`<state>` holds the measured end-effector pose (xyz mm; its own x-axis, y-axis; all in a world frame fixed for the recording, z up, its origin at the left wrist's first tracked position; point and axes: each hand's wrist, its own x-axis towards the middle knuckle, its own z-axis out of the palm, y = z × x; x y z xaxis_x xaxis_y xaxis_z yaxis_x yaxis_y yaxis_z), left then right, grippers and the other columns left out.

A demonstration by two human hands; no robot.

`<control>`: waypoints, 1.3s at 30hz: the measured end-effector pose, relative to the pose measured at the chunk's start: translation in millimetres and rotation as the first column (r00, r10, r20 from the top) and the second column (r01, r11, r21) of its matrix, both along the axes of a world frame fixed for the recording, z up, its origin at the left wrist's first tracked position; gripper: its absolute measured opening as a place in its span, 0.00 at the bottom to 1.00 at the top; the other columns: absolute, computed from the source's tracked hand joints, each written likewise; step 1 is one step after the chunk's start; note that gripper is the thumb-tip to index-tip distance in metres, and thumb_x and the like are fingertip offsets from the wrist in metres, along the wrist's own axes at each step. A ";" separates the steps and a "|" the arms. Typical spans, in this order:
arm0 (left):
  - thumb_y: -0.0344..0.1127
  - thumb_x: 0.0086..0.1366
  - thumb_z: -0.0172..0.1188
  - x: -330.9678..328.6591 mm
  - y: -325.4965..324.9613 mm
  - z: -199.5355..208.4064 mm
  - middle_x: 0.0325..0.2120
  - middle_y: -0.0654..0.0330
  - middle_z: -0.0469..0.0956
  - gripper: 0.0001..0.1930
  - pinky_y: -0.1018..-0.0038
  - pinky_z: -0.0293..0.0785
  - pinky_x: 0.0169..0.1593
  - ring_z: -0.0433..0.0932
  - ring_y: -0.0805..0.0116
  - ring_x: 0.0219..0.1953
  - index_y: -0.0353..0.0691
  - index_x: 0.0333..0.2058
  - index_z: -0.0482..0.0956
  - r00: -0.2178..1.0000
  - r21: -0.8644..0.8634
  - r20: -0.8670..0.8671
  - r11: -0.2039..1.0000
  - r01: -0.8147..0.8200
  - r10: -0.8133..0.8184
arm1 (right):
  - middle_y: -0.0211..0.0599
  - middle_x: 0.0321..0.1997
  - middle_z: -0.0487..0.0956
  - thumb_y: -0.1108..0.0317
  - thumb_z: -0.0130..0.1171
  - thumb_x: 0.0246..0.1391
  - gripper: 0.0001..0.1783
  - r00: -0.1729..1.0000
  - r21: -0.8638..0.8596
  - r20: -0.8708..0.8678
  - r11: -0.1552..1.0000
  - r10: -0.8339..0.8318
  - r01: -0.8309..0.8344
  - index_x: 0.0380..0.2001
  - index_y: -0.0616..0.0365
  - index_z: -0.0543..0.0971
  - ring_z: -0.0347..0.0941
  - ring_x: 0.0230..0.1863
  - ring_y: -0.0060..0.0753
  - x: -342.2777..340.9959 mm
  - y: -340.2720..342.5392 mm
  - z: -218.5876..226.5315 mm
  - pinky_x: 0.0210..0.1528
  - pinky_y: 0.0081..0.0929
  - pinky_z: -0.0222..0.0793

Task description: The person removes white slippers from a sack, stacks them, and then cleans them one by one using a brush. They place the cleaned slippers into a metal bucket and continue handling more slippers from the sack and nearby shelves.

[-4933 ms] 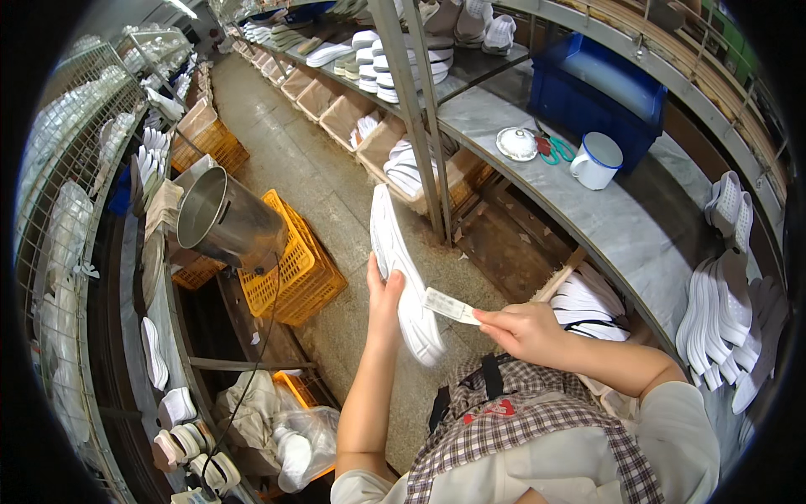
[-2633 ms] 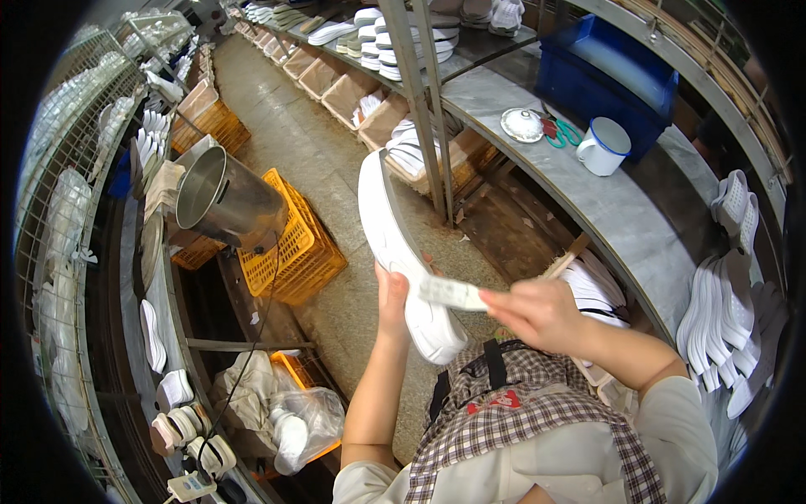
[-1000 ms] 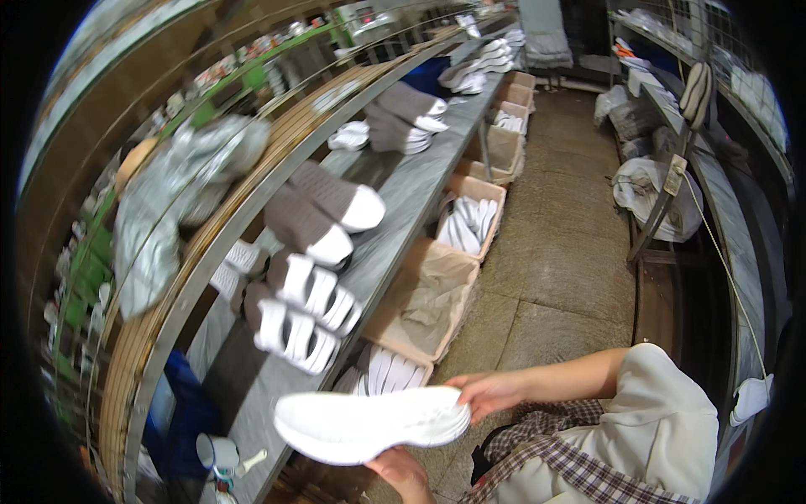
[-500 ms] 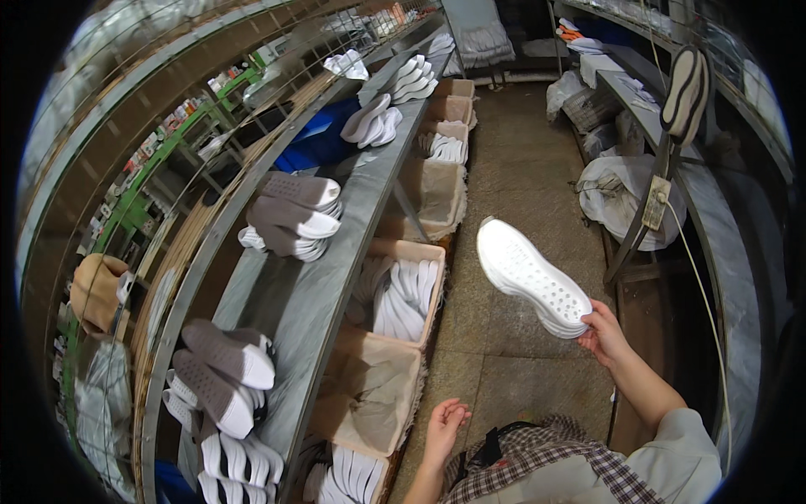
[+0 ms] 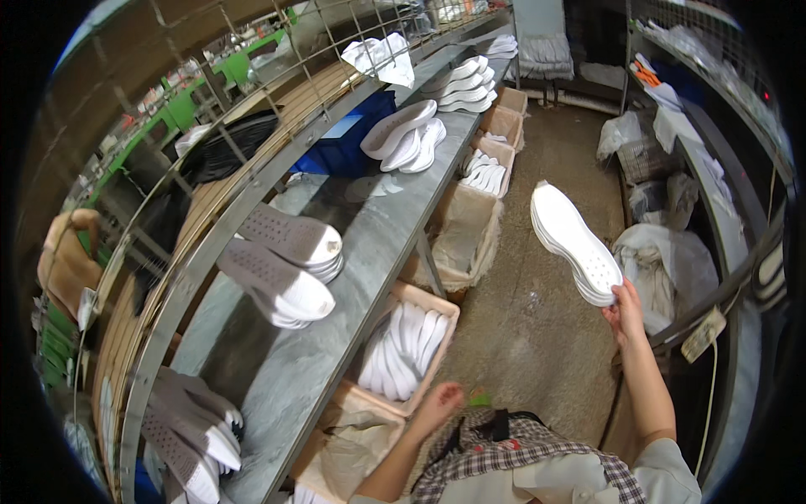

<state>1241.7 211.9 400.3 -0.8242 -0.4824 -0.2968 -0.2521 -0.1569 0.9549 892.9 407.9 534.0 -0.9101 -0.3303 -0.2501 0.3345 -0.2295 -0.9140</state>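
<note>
My right hand (image 5: 624,311) grips a small stack of white shoe soles (image 5: 574,244) by one end, over the aisle floor. The soles lie one on another, slanting up and away to the left, with small holes near the gripped end. My left hand (image 5: 440,403) is held low in front of my apron, beside the bins. It carries nothing that I can see; its fingers are blurred and how far they are bent cannot be made out. Nearest to it stands a bin of white soles (image 5: 401,351).
A long metal bench (image 5: 336,336) on the left bears grey-and-white soles (image 5: 281,273), white soles (image 5: 403,139) and a blue bin (image 5: 357,134). Lined bins (image 5: 457,231) stand under its edge. On the right are a shelf (image 5: 714,181), a white sack (image 5: 663,260) and a hanging cord with a switch box (image 5: 703,334).
The view has shifted left and forward along the bench. My right hand still holds the soles, now farther right in the picture. My left arm reaches more from the left.
</note>
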 end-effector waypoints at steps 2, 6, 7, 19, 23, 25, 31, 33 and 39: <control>0.32 0.62 0.56 -35.7 -47.3 15.0 0.40 0.61 0.74 0.23 0.78 0.72 0.37 0.75 0.70 0.38 0.41 0.55 0.61 0.991 0.003 0.023 0.991 -0.135 0.134 | 0.33 0.47 0.72 0.68 0.50 0.53 0.28 0.998 0.021 -0.044 0.998 0.054 -0.053 0.58 0.55 0.62 0.71 0.31 0.23 -48.8 -47.7 12.1 0.28 0.19 0.68; 0.38 0.60 0.60 -78.6 -137.7 66.6 0.55 0.55 0.60 0.32 0.64 0.70 0.47 0.68 0.61 0.51 0.43 0.58 0.52 0.628 0.325 -0.363 0.725 -0.607 0.688 | 0.37 0.39 0.73 0.66 0.56 0.49 0.30 0.991 0.032 -0.119 0.998 0.063 -0.060 0.56 0.58 0.62 0.70 0.26 0.25 -142.7 -143.7 22.5 0.18 0.16 0.65; 0.40 0.60 0.60 -87.1 -162.8 77.0 0.57 0.55 0.59 0.33 0.61 0.68 0.49 0.66 0.59 0.53 0.43 0.59 0.51 0.519 0.362 -0.347 0.622 -0.694 0.781 | 0.39 0.38 0.73 0.66 0.56 0.49 0.29 0.989 0.047 -0.128 0.997 0.068 -0.063 0.55 0.58 0.62 0.70 0.24 0.24 -166.4 -167.9 22.8 0.16 0.15 0.64; 0.57 0.53 0.64 -129.5 -223.8 93.2 0.63 0.48 0.46 0.55 0.58 0.51 0.64 0.53 0.57 0.64 0.43 0.64 0.32 -0.150 0.632 -0.187 0.002 -0.775 0.971 | 0.35 0.26 0.75 0.60 0.56 0.51 0.13 0.890 0.095 -0.161 0.904 0.427 -0.417 0.34 0.58 0.74 0.70 0.18 0.23 -417.3 -484.1 -14.8 0.14 0.15 0.67; 0.56 0.52 0.65 -135.4 -208.5 107.1 0.62 0.46 0.47 0.56 0.57 0.54 0.62 0.56 0.55 0.62 0.43 0.64 0.31 -0.252 0.638 -0.171 -0.087 -0.765 0.952 | 0.35 0.32 0.77 0.58 0.60 0.48 0.18 0.832 0.192 -0.106 0.832 0.544 -0.520 0.39 0.58 0.76 0.72 0.21 0.26 -461.0 -556.0 -21.1 0.17 0.13 0.68; 0.55 0.52 0.66 -136.9 -206.3 112.7 0.62 0.46 0.47 0.57 0.57 0.56 0.62 0.58 0.56 0.61 0.42 0.64 0.30 -0.267 0.589 -0.158 -0.127 -0.798 0.950 | 0.36 0.33 0.77 0.57 0.62 0.48 0.20 0.778 0.229 -0.082 0.772 0.623 -0.594 0.42 0.58 0.74 0.73 0.24 0.27 -477.6 -585.0 -28.7 0.19 0.12 0.70; 0.55 0.51 0.67 -141.4 -213.5 114.8 0.60 0.46 0.50 0.58 0.56 0.58 0.60 0.60 0.54 0.59 0.44 0.64 0.30 -0.284 0.525 -0.120 -0.182 -0.831 0.951 | 0.40 0.41 0.73 0.59 0.65 0.49 0.24 0.721 0.031 -0.018 0.722 0.692 -0.692 0.42 0.65 0.70 0.73 0.35 0.28 -500.3 -630.2 -63.5 0.33 0.16 0.77; 0.58 0.49 0.67 -141.0 -212.8 111.8 0.60 0.46 0.51 0.59 0.55 0.59 0.60 0.61 0.54 0.59 0.43 0.63 0.29 -0.328 0.510 -0.106 -0.232 -0.828 0.939 | 0.39 0.45 0.70 0.53 0.67 0.46 0.31 0.786 0.082 0.037 0.782 0.617 -0.618 0.48 0.60 0.69 0.71 0.39 0.30 -502.5 -627.9 -72.6 0.35 0.21 0.74; 0.67 0.47 0.62 -116.4 -191.9 99.5 0.61 0.47 0.47 0.60 0.58 0.59 0.61 0.57 0.54 0.61 0.44 0.64 0.31 -0.470 0.554 -0.124 -0.332 -0.763 0.874 | 0.29 0.44 0.70 0.55 0.54 0.53 0.21 0.696 0.134 0.122 0.683 0.708 -0.718 0.49 0.48 0.72 0.69 0.40 0.27 -461.3 -547.5 -107.1 0.35 0.28 0.64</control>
